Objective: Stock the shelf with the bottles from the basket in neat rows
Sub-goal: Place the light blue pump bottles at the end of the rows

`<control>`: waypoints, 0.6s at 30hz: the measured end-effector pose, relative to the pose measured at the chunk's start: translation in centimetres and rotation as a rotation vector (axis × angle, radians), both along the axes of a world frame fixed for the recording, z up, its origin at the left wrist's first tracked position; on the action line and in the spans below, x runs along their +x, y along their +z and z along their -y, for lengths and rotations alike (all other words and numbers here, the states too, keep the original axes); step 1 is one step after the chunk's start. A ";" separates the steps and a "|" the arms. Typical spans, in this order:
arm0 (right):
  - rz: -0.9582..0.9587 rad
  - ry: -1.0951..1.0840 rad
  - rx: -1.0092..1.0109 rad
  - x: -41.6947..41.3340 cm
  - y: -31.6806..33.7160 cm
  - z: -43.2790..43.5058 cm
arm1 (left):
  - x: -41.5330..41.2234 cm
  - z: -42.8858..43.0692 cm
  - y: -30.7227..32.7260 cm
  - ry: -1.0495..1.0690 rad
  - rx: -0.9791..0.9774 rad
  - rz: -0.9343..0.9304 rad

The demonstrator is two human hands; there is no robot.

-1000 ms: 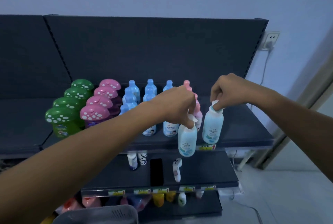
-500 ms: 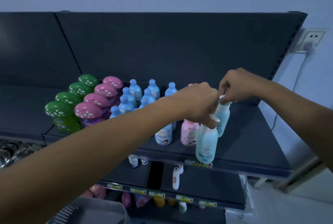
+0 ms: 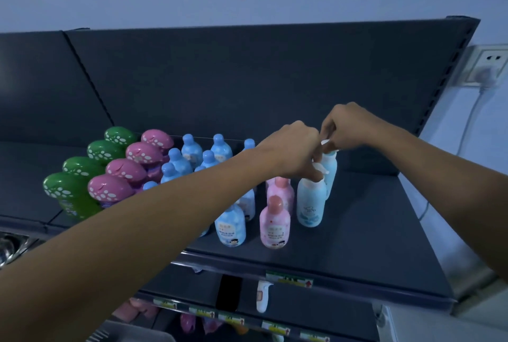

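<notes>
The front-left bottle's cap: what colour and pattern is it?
The cap is green with white spots, best seen in the head view.

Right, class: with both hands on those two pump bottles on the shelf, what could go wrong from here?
The left hand and right hand hold the front pump bottle and rear pump bottle only by their tops, so either may tip on release. The front one stands close beside a pink bottle; a nudge could topple it.

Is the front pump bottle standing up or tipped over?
Standing up. The front pump bottle sits base-down on the shelf, the left hand pinching its pump top.
</notes>
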State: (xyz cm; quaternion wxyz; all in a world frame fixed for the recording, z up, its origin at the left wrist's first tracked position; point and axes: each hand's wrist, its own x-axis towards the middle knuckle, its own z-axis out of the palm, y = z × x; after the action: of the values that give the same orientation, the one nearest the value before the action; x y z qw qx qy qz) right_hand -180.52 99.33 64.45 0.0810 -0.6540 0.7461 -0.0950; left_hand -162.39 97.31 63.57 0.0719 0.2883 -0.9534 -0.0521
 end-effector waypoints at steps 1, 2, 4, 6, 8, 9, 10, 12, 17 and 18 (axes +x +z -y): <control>-0.001 -0.003 -0.009 -0.3 -0.1 0.4 | -0.3 0.4 -0.2 0.011 0.010 -0.007; -0.001 -0.007 -0.016 -0.6 -0.3 0.7 | -0.7 0.8 -0.3 0.020 0.018 -0.011; 0.007 -0.021 -0.027 -1.2 -0.5 1.4 | -1.3 1.5 -0.5 0.040 0.029 -0.016; 0.015 -0.033 -0.040 -1.7 -0.6 2.1 | -1.9 2.2 -0.6 0.056 0.047 -0.025; 0.019 -0.036 -0.048 -2.0 -0.7 2.8 | -2.3 2.6 -0.6 0.070 0.065 -0.032; 0.018 -0.033 -0.046 -2.1 -0.7 3.1 | -2.6 2.8 -0.7 0.076 0.069 -0.033; 0.015 -0.030 -0.041 -2.2 -0.7 3.4 | -2.8 3.1 -0.7 0.082 0.071 -0.034; 0.013 -0.028 -0.032 -2.3 -0.6 3.9 | -3.1 3.5 -0.8 0.098 0.070 -0.035; 0.022 -0.026 -0.010 -2.2 -0.7 4.6 | -3.4 4.3 -1.2 0.125 0.080 -0.067; 0.024 -0.024 -0.007 -2.2 -0.8 4.7 | -3.5 4.3 -1.2 0.128 0.085 -0.076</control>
State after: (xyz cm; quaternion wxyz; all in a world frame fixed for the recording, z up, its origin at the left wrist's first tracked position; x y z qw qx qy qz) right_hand -182.71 94.58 63.67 0.0865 -0.6439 0.7527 -0.1064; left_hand -165.88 92.98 62.37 0.0988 0.3492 -0.9266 -0.0987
